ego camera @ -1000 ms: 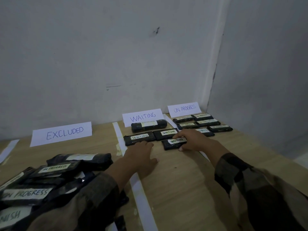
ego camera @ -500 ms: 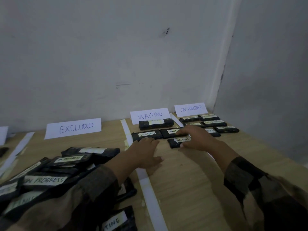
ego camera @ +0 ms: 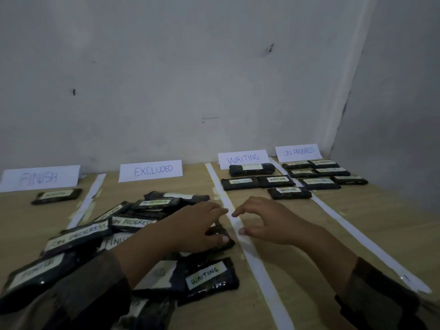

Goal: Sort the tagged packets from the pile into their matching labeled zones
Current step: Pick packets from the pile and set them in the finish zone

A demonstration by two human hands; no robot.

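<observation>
A pile of black tagged packets (ego camera: 100, 236) lies in the lane below the EXCLUDED label (ego camera: 150, 170). Its tags read ON PROGRESS, FINISH and WAITING. My left hand (ego camera: 195, 227) lies flat over a packet (ego camera: 220, 234) at the pile's right edge, thumb on top of it. My right hand (ego camera: 269, 222) hovers over the white tape strip (ego camera: 257, 265), fingers loosely curled, holding nothing. Another WAITING packet (ego camera: 209, 277) lies nearer to me. Beyond my right hand, the newest WAITING packet (ego camera: 289, 192) sits in the lane under the WAITING label (ego camera: 242, 158).
Several packets lie below the ON PROGRESS label (ego camera: 298, 152) at the far right. One packet (ego camera: 57, 196) lies below the FINISH label (ego camera: 39, 177). White tape strips divide the wooden table (ego camera: 321, 234) into lanes. Walls close the back and right.
My right hand has let go of the WAITING packet and drawn back toward me. My left hand moved onto the pile's right edge. The view swung left, showing the FINISH lane.
</observation>
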